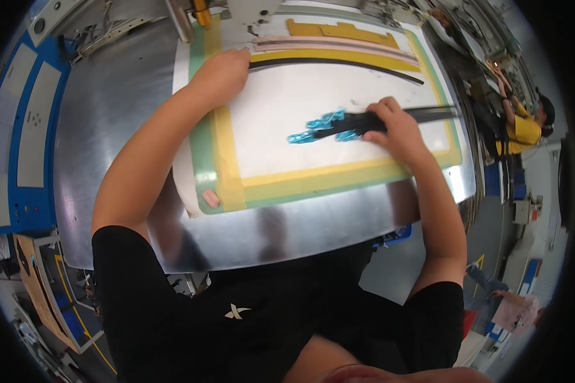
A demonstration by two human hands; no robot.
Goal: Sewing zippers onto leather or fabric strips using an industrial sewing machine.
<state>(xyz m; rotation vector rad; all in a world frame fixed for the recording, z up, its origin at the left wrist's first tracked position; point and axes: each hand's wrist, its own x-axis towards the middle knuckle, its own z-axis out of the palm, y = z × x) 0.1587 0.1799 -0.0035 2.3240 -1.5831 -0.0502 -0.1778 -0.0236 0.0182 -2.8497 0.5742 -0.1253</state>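
My left hand is closed at the left end of a long, thin black strip. This strip lies along a yellow bar at the far side of a white sheet, and its tip under my fingers is hidden. Nearer and to the right, my right hand grips a bundle of black strips over the sheet. Shiny blue film shows at the bundle's left end, while thin dark ends stick out to the right past my fingers.
Yellow and green tape borders the sheet on a metal table. A pinkish bar and a yellow notched plate lie at the back. A small pink block sits at the near left corner. Another person works at far right.
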